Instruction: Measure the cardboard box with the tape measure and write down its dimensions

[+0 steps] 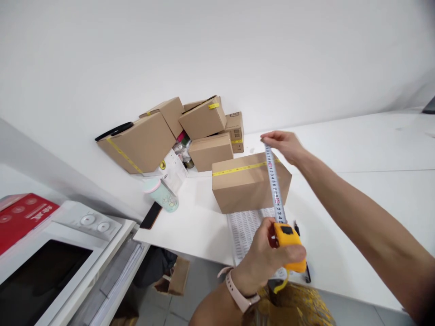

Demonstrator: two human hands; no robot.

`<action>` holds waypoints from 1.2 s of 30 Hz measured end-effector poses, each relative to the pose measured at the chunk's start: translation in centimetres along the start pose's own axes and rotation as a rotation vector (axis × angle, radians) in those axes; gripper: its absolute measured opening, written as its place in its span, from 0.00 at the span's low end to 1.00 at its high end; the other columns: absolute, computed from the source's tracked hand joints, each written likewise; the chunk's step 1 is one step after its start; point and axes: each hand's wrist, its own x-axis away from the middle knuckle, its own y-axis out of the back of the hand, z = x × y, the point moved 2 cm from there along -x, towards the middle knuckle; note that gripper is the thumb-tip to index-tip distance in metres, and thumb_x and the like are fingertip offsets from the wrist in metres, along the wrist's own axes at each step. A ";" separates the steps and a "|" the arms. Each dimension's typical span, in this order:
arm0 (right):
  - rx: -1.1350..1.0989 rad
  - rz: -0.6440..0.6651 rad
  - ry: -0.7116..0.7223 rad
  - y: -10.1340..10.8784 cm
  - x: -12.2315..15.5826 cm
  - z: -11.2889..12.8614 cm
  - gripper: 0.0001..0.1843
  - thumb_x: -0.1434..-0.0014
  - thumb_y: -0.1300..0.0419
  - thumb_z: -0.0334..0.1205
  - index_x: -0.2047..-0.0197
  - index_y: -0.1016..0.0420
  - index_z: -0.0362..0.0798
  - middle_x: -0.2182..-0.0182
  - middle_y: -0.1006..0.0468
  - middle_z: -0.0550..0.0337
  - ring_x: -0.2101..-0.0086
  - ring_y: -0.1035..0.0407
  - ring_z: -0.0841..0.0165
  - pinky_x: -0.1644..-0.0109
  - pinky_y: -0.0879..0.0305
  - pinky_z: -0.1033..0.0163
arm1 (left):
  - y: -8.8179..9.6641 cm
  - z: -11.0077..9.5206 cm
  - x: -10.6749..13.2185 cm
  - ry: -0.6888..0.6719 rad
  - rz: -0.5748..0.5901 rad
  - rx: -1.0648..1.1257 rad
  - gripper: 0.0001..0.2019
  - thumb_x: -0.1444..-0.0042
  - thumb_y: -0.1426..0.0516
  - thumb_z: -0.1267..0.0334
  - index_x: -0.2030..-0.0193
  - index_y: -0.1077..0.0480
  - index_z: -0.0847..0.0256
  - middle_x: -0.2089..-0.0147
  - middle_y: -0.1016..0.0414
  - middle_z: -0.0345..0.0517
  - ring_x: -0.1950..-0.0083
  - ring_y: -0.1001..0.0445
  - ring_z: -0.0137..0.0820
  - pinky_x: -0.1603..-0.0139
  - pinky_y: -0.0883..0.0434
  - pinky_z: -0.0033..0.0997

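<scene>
Fingers of right hand (pixel 286 144) pinching far end of white numbered tape-measure blade (pixel 273 181); fingers of left hand (pixel 260 254) clasped round boxy yellow-orange case (pixel 288 237). Blade straight over right part of oblong brown cardboard box (pixel 246 195) on white bench (pixel 193 233); contact unclear.
</scene>
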 end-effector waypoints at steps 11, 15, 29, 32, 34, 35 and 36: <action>0.103 0.139 -0.086 2.2 25.7 -1.8 0.15 0.41 0.32 0.53 0.60 0.17 0.50 0.70 0.20 0.56 0.71 0.27 0.65 0.67 0.27 0.59 | 4.3 5.5 1.9 -0.143 -0.022 -0.593 0.69 0.58 0.27 0.66 0.22 0.73 0.50 0.45 0.31 0.48 0.50 0.27 0.38 0.45 0.29 0.43; 0.418 -0.025 -0.077 2.1 28.7 -5.8 0.19 0.34 0.43 0.56 0.54 0.20 0.51 0.63 0.18 0.53 0.66 0.26 0.62 0.66 0.30 0.58 | 4.7 5.9 1.6 -0.151 -0.068 -0.745 0.64 0.54 0.30 0.65 0.22 0.70 0.51 0.46 0.29 0.49 0.53 0.25 0.39 0.49 0.26 0.42; 0.972 0.222 -0.314 5.8 27.4 -10.9 0.20 0.38 0.48 0.36 0.47 0.22 0.47 0.68 0.16 0.53 0.70 0.24 0.60 0.67 0.35 0.58 | 13.7 5.6 -3.3 -0.341 -0.443 -1.682 0.37 0.41 0.43 0.69 0.26 0.49 0.55 0.40 0.30 0.57 0.41 0.29 0.49 0.42 0.28 0.52; 0.471 0.149 -0.388 7.9 27.8 -9.9 0.19 0.35 0.45 0.46 0.49 0.20 0.48 0.69 0.15 0.54 0.67 0.22 0.59 0.61 0.28 0.55 | 14.2 6.0 -3.5 -0.392 -0.386 -1.669 0.35 0.39 0.44 0.70 0.26 0.49 0.58 0.33 0.36 0.60 0.34 0.35 0.50 0.35 0.33 0.55; 0.148 0.092 -0.409 9.1 28.5 -8.8 0.21 0.35 0.42 0.53 0.49 0.20 0.48 0.61 0.14 0.50 0.61 0.20 0.57 0.54 0.25 0.51 | 14.0 6.6 -3.3 -0.452 -0.399 -1.676 0.33 0.39 0.45 0.70 0.27 0.47 0.61 0.30 0.41 0.64 0.29 0.40 0.53 0.30 0.39 0.61; 0.046 0.062 -0.409 9.6 28.8 -8.3 0.22 0.36 0.40 0.55 0.48 0.20 0.49 0.58 0.14 0.49 0.58 0.20 0.56 0.51 0.25 0.50 | 13.5 7.1 -3.2 -0.495 -0.418 -1.669 0.32 0.38 0.45 0.69 0.27 0.46 0.62 0.29 0.42 0.65 0.27 0.43 0.54 0.29 0.41 0.63; -0.012 0.034 -0.403 9.9 29.2 -7.9 0.22 0.38 0.37 0.55 0.48 0.20 0.50 0.57 0.14 0.49 0.57 0.20 0.55 0.50 0.25 0.50 | 12.9 7.6 -2.9 -0.544 -0.430 -1.650 0.30 0.37 0.45 0.67 0.28 0.46 0.63 0.28 0.42 0.65 0.26 0.44 0.54 0.28 0.42 0.64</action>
